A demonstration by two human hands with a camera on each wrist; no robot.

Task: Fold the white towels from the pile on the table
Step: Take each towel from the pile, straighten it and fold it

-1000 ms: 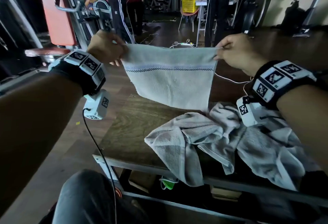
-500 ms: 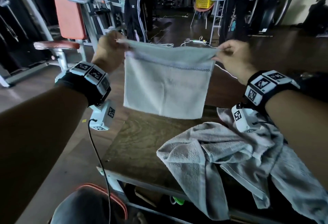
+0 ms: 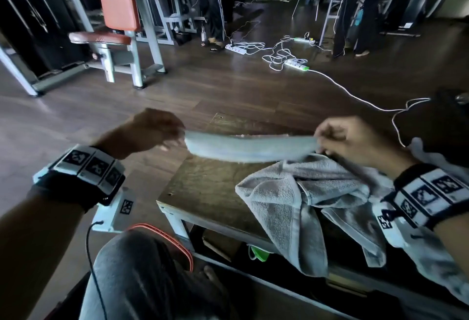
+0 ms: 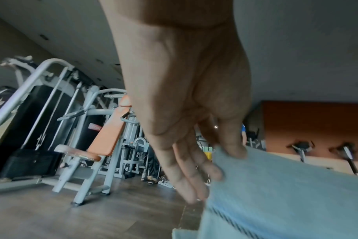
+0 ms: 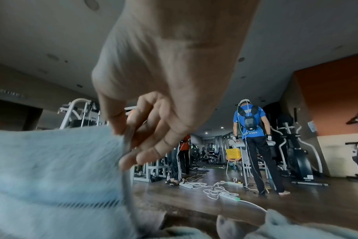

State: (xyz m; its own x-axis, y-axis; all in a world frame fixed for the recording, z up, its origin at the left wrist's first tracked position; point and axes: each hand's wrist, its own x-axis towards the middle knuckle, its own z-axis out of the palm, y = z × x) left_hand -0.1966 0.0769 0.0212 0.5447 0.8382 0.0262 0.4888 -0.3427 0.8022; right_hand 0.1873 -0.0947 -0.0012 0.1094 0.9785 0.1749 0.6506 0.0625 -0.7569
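While the crumpled towel pile (image 3: 317,200) fills the lower right of the table (image 3: 203,187), under my right wrist, a weight bench (image 3: 114,15) stands upper left. Half a second ago the white towel (image 3: 248,147) hung higher as a square; now it stretches low and flat at centre. My left hand (image 3: 154,129) and right hand (image 3: 352,139) each pinch a corner.

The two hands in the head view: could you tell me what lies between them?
In the head view, only the towel spans from left hand to right hand.
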